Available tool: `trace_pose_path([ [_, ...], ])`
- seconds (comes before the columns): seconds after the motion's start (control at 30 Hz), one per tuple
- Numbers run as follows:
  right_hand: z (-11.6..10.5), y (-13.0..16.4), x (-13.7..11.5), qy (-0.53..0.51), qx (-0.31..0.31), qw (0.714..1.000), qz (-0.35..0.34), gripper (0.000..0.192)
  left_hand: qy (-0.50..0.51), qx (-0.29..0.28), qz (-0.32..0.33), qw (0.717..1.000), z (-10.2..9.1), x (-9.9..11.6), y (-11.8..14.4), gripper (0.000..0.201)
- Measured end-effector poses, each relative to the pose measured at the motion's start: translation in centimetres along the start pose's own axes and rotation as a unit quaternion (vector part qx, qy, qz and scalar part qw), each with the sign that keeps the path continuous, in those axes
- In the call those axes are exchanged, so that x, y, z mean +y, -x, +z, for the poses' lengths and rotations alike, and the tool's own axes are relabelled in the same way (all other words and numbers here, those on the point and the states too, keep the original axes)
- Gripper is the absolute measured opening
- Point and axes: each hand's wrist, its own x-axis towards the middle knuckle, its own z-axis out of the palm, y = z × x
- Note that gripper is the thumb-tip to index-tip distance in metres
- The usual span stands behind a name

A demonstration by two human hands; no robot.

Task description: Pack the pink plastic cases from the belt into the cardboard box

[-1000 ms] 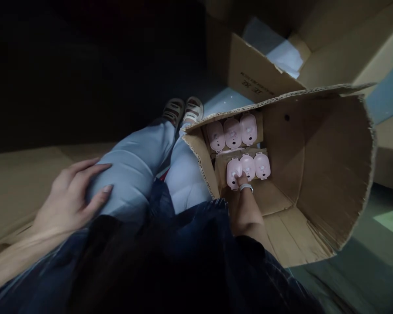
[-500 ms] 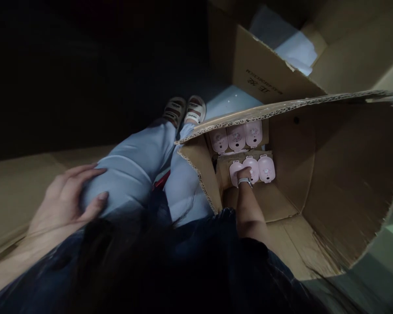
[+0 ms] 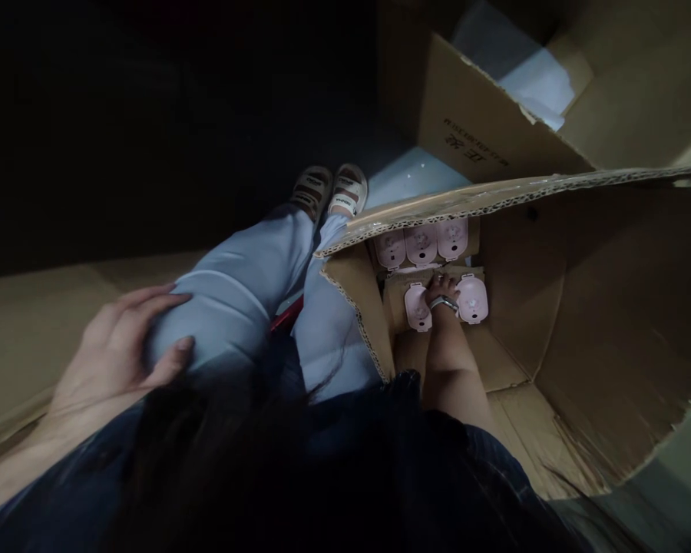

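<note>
Two bare hands are in view. The right hand (image 3: 442,287) reaches deep into a large cardboard box (image 3: 558,307) and rests on the middle pink case of the near row of pink cases (image 3: 446,301), its fingers curled over the case's top edge; whether they actually grip it cannot be told, since the hand is small and partly hidden by a bracelet (image 3: 443,302) on the wrist. The left hand (image 3: 123,342) lies open and flat, fingers spread, on the person's left thigh in light-blue trousers (image 3: 236,296). The near row shows one pink case on either side of the right hand, all seated in a brown cardboard tray (image 3: 395,296). Just behind it, toward the far wall of the box, stands a second row of three pink cases (image 3: 421,243). The box lies against the person's right leg, with its corrugated upper flap (image 3: 495,198) overhanging the far row. Beyond the knees, two sandalled feet (image 3: 331,190) rest side by side on the floor. A further printed carton (image 3: 484,123) stands behind the box, holding white sheet material (image 3: 530,73).
</note>
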Motion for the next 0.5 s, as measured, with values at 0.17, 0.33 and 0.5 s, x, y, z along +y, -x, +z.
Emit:
trace_pose_path([
  [0.17, 1.6, 1.2, 1.5, -0.131, 0.047, 0.990, 0.012, 0.058, 0.017, -0.017, -0.030, 0.999, -0.2, 0.3, 0.2, 0.059],
  [0.33, 3.5, 2.7, -0.4, -0.131, 0.081, 0.988, 0.022, 0.055, 0.011, -0.007, -0.012, 1.000, -0.1, -0.2, 0.1, 0.062],
  [0.5, 4.1, 4.5, -2.9, -0.125, -0.001, 0.991, -0.051, 0.053, 0.012, -0.019, -0.012, 1.000, -0.2, -0.5, 0.2, 0.062],
])
